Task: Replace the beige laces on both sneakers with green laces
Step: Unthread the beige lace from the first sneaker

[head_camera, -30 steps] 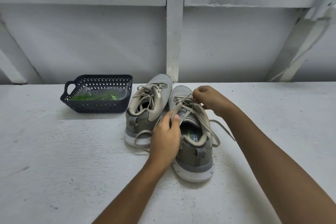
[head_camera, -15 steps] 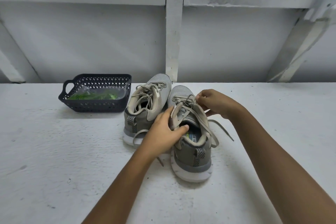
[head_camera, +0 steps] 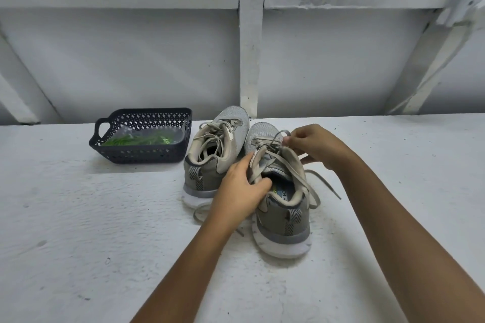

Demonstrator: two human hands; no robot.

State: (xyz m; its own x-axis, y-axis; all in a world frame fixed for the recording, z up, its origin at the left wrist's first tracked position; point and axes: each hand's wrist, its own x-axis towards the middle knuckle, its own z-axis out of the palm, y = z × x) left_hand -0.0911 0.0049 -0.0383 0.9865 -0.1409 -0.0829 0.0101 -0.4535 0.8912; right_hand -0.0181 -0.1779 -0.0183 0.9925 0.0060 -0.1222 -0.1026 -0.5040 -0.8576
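Two grey sneakers with beige laces stand side by side, heels toward me. My left hand (head_camera: 242, 189) grips the collar of the right sneaker (head_camera: 284, 220), thumb inside the opening. My right hand (head_camera: 312, 145) pinches a loop of that shoe's beige lace (head_camera: 278, 136) near the upper eyelets; loose lace ends trail to the right (head_camera: 325, 186). The left sneaker (head_camera: 210, 162) sits untouched, still laced. Green laces (head_camera: 139, 140) lie in a clear bag inside a dark blue basket (head_camera: 143, 155) at the left.
The white painted surface (head_camera: 78, 231) runs wide on both sides of the shoes. A white wall with a vertical post (head_camera: 250, 47) and slanted braces rises right behind the sneakers and basket.
My left hand shifted from the tongue to gripping the right sneaker's collar. My right hand drew the lace loop up and slightly to the right.
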